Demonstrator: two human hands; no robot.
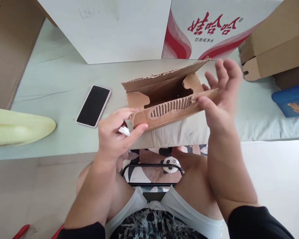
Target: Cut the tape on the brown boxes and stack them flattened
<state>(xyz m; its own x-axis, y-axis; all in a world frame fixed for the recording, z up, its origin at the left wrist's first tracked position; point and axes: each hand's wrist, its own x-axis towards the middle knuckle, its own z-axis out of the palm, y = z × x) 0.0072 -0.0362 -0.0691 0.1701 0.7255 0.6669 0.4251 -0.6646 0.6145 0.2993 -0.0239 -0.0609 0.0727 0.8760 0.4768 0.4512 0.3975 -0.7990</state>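
Note:
A small brown cardboard box (pixel 169 116) is held up over the covered table, its top open and its flaps raised. On its near flap a torn patch bares the corrugated layer. My left hand (pixel 114 134) grips the box's left corner, thumb in front and fingers behind. A small white object (pixel 124 130) pokes out of the same hand; most of it is hidden, so its kind is unclear. My right hand (pixel 221 93) pinches the right end of the near flap between thumb and forefinger, with the other fingers spread.
A phone (pixel 93 106) lies left of the box. Behind stand a white carton (pixel 114 30) and a red-and-white carton (pixel 209 30). Open brown cardboard (pixel 281 43) and a blue packet (pixel 292 99) are at right. A pale yellow object (pixel 20 127) juts in from the left.

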